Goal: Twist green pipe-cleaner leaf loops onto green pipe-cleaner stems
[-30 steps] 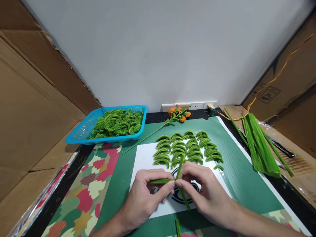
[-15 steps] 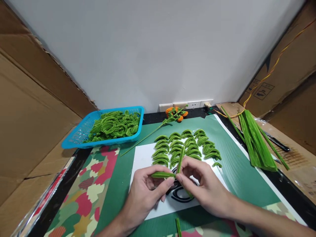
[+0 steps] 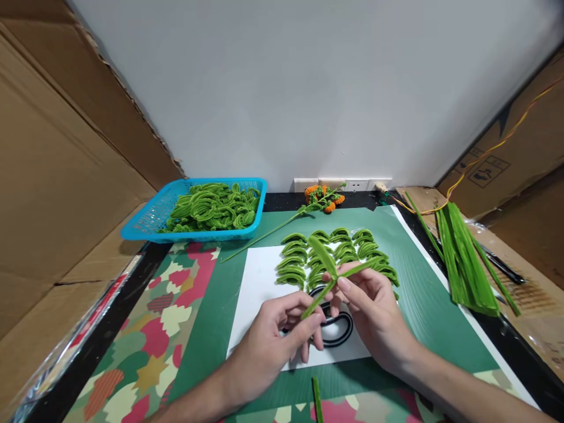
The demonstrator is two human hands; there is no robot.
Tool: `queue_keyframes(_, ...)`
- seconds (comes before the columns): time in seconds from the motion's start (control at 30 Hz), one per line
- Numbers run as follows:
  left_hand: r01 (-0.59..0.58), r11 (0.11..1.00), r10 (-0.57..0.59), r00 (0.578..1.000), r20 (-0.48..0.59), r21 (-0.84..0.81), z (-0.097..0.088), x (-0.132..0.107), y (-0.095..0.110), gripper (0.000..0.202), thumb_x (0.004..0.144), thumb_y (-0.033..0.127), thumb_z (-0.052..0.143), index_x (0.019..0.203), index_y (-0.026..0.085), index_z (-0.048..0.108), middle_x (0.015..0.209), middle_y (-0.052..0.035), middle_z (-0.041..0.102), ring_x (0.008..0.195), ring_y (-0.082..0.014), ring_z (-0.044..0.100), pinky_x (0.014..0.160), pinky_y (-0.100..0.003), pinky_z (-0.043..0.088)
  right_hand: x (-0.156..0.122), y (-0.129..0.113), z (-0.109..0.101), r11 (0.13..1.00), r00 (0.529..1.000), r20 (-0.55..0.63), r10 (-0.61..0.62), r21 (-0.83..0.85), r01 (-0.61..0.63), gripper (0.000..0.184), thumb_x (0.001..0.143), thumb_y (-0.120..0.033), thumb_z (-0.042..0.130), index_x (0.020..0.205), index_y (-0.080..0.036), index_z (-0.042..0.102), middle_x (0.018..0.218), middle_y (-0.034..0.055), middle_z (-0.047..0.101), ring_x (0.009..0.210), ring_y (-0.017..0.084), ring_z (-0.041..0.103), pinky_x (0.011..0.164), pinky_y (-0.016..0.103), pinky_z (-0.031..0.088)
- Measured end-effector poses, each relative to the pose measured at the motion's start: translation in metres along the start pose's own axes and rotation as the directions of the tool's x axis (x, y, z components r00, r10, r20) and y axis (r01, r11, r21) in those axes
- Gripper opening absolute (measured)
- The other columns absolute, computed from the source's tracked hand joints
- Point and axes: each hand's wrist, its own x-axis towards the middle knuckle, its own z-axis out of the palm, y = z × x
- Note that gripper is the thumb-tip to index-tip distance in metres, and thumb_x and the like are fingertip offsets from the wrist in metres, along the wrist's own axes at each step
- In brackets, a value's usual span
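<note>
Between my hands is a green pipe cleaner piece (image 3: 323,256), with a folded leaf-like loop pointing up and two arms spreading from a joint. My left hand (image 3: 282,335) pinches the end of the lower-left arm. At the joint and along the right arm, my right hand (image 3: 374,305) grips with thumb and fingers. Below them, black-handled scissors (image 3: 339,345) lie on white paper (image 3: 251,299); the blades are hidden. Behind my hands, curved green pipe cleaner pieces (image 3: 291,261) lie in rows, partly covered by my right hand.
A blue basket (image 3: 194,237) of bent green pieces stands back left. An orange-flowered stem (image 3: 282,224) lies behind the paper. To the right are straight green pipe cleaners (image 3: 467,264) and a black-handled tool (image 3: 506,269). One short green strip (image 3: 317,399) lies near the front edge.
The pipe cleaner piece has turned, so its loop now points up and its arms spread apart. My right hand has moved up slightly, and the scissors handles show more. The view has shifted slightly.
</note>
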Motion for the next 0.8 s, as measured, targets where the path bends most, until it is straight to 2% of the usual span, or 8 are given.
queue_keyframes(0.1,-0.016,1.0,0.016,1.0,-0.015,-0.004,-0.002,-0.001,0.0,0.041,0.107,0.054,0.065,0.1,0.015,0.076,0.071,-0.0021,0.074,0.049,-0.0085,0.059,0.046,-0.018,0.037,0.003,-0.003,-0.001,0.999,1.0,0.005,0.021,0.032,-0.021,0.025,0.091,-0.038,0.087,0.103,-0.021,0.074,0.09,0.0051,0.079,0.072,0.016,0.075,0.06,0.023,0.063)
queue_keyframes(0.23,-0.036,0.999,0.037,0.999,-0.017,0.039,-0.005,0.0,0.001,0.043,0.106,0.053,0.067,0.094,0.013,0.079,0.071,-0.0049,0.076,0.049,-0.0081,0.057,0.049,-0.019,0.041,0.005,-0.001,-0.005,0.997,0.997,-0.034,0.065,0.035,-0.064,0.028,0.088,-0.039,0.091,0.1,-0.02,0.074,0.085,0.0031,0.078,0.067,0.014,0.073,0.061,0.022,0.062)
queue_keyframes(0.37,-0.06,0.998,0.061,0.998,-0.035,0.03,-0.006,0.001,-0.002,0.042,0.103,0.052,0.07,0.1,0.012,0.082,0.072,-0.0075,0.079,0.048,-0.009,0.058,0.046,-0.019,0.041,0.006,0.0,-0.008,0.987,0.987,-0.063,0.145,0.077,-0.14,0.033,0.079,-0.037,0.098,0.094,-0.018,0.076,0.078,0.001,0.077,0.061,0.011,0.07,0.06,0.019,0.059)
queue_keyframes(0.5,-0.08,0.996,0.083,0.987,-0.138,0.033,-0.008,0.002,-0.005,0.043,0.103,0.053,0.07,0.102,0.012,0.085,0.082,-0.0104,0.082,0.047,-0.0102,0.062,0.042,-0.019,0.041,0.006,-0.003,-0.009,0.974,0.971,-0.08,0.225,0.023,-0.223,0.035,0.079,-0.043,0.098,0.09,-0.017,0.076,0.073,0.0008,0.076,0.058,0.011,0.07,0.06,0.02,0.057)
queue_keyframes(0.6,-0.097,0.993,0.112,0.962,-0.249,0.073,-0.011,0.004,-0.003,0.039,0.101,0.05,0.072,0.108,0.014,0.084,0.086,-0.0095,0.083,0.047,-0.0096,0.061,0.041,-0.019,0.042,0.006,-0.005,-0.008,0.969,0.969,-0.069,0.236,-0.063,-0.24,0.036,0.079,-0.046,0.097,0.089,-0.018,0.077,0.075,0.0014,0.077,0.058,0.012,0.071,0.06,0.02,0.055)
queue_keyframes(0.73,-0.083,0.988,0.123,0.937,-0.328,0.133,-0.012,0.006,0.001,0.038,0.102,0.049,0.071,0.094,0.014,0.083,0.058,-0.0022,0.073,0.039,-0.0078,0.049,0.04,-0.018,0.037,0.004,-0.006,-0.005,0.942,0.961,-0.04,0.274,-0.192,-0.277,0.042,0.074,-0.052,0.099,0.084,-0.017,0.077,0.071,0.0015,0.075,0.054,0.014,0.07,0.056,0.023,0.055)
queue_keyframes(0.8,-0.095,0.982,0.146,0.929,-0.339,0.162,-0.011,0.005,0.002,0.037,0.103,0.047,0.069,0.088,0.015,0.081,0.052,0.0,0.068,0.039,-0.0082,0.048,0.041,-0.018,0.038,0.003,-0.006,-0.004,0.922,0.952,-0.016,0.306,-0.242,-0.301,0.043,0.074,-0.053,0.098,0.081,-0.017,0.076,0.068,0.0011,0.073,0.053,0.014,0.068,0.055,0.023,0.055)
